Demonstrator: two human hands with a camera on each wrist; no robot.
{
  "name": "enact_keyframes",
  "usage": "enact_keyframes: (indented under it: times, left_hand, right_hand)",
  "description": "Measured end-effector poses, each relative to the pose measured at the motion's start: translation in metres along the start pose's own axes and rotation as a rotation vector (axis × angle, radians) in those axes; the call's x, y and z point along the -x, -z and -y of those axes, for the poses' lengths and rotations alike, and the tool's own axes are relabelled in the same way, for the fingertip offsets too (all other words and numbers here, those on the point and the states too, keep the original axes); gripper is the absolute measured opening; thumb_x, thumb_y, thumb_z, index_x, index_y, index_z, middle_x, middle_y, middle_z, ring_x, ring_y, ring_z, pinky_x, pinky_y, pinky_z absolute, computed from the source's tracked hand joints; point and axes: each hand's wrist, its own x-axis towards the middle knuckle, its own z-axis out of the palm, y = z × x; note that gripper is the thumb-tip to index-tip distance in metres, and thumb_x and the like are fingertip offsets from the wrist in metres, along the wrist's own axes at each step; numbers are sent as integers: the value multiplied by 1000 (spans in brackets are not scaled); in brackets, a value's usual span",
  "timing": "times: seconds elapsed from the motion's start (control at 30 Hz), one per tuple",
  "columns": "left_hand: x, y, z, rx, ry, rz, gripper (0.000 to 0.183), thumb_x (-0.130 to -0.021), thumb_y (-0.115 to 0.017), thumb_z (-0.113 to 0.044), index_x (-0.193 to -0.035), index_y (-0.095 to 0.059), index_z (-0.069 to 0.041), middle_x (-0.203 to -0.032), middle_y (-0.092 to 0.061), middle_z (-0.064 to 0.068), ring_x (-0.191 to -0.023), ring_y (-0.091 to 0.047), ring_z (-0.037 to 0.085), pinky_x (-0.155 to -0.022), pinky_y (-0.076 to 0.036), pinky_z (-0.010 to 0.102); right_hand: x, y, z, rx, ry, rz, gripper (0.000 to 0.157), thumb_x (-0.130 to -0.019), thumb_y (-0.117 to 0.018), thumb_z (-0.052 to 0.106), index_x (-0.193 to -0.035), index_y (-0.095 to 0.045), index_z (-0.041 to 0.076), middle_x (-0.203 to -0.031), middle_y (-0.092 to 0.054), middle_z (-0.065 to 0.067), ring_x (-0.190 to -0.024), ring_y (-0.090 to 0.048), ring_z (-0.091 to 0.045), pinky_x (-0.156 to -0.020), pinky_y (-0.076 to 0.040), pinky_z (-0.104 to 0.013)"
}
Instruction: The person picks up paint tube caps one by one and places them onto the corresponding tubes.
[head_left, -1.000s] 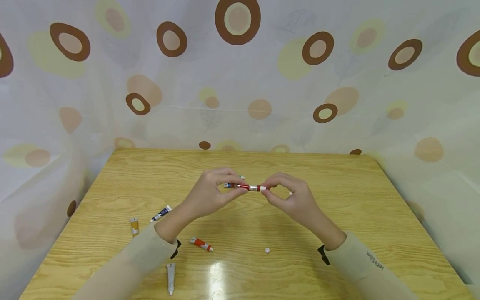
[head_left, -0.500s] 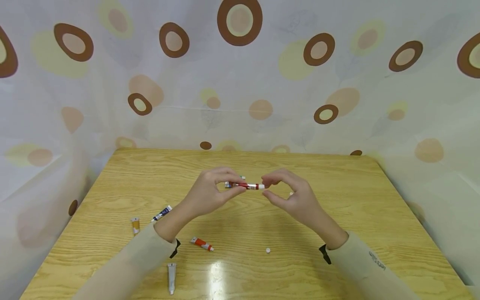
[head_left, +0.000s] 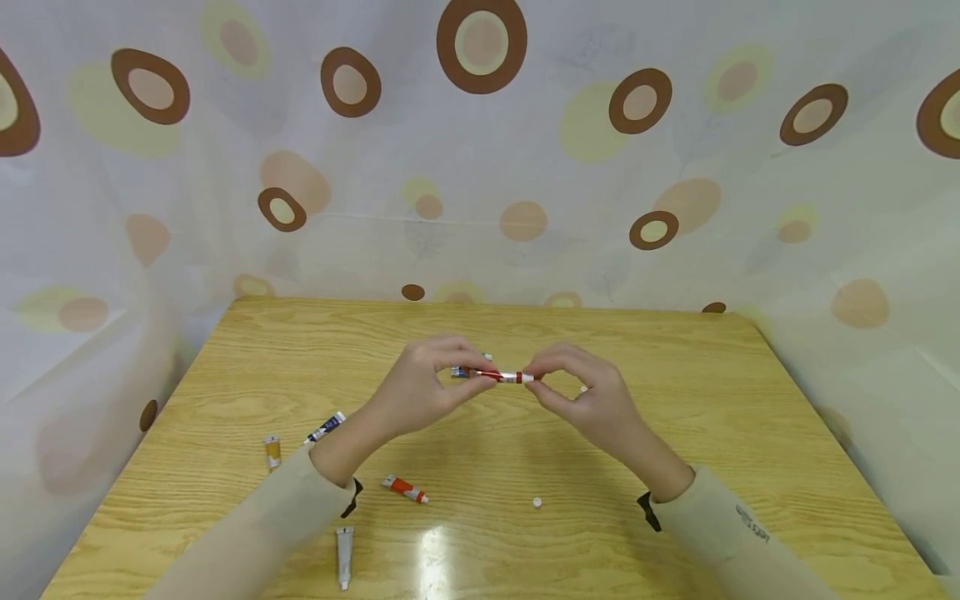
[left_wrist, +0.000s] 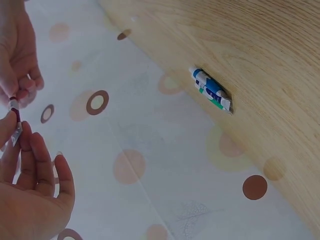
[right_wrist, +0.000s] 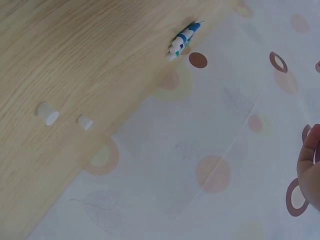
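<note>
A red and silver paint tube (head_left: pixel 510 377) is held level over the table, its white-capped end toward the right. My left hand (head_left: pixel 427 383) pinches its tail end between thumb and fingers. At the other end, my right hand (head_left: pixel 585 387) has thumb and fingertips on the white cap (head_left: pixel 528 378). In the left wrist view the same tube (left_wrist: pixel 16 112) runs between both hands. Only part of my right hand (right_wrist: pixel 311 170) enters the right wrist view, at its right edge.
Blue and green paint tubes (left_wrist: pixel 212 89) lie together behind my hands. Toward the front left lie a dark blue tube (head_left: pixel 324 427), an ochre tube (head_left: pixel 272 452), an orange-red tube (head_left: pixel 405 489) and a grey tube (head_left: pixel 344 557). Loose white caps (right_wrist: pixel 47 113) stand on the table (head_left: pixel 675 400).
Half a second ago my right fingers were spread apart around the cap; now they have come together on it again. My left hand keeps its hold on the tube.
</note>
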Motion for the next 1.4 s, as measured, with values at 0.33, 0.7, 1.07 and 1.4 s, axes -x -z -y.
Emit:
enact_keyframes:
  times: [0.33,0.7,1.07,1.4]
  left_hand:
    - [1,-2,3,-49,-59,-6,11,-88,-83,-15,-98,-83,-13,-94,-77,-2,-82,-66,12,-69,-53,22]
    - [3,2,5,136,213,124,9,-91,-80,-21,-100,-83,-21,-94,-76,-8,-85,-63,9,-78,-54,28]
    - [1,1,0,109,166,105,9,-91,-80,-21,-100,-82,-18,-94,-75,-7,-83,-62,7,-72,-51,23]
    - [1,2,0,70,145,89,9,-91,-80,-20,-99,-82,-17,-90,-74,-7,-80,-61,5,-68,-50,24]
  right_hand:
    - [2,1,-1,3,-14,43,33,-80,-81,-9,-107,-74,9,-100,-74,-6,-90,-69,-13,-84,-55,-18]
    - [1,1,2,20,76,40,31,-78,-80,-12,-100,-74,8,-99,-73,-7,-92,-69,-17,-88,-54,-14]
    - [2,-1,-1,17,72,11,27,-79,-79,-11,-97,-74,9,-94,-74,-6,-88,-69,-15,-85,-54,-14]
    - [2,1,-4,58,93,48,33,-77,-81,-11,-102,-72,9,-97,-73,-5,-87,-68,-14,-85,-53,-13]
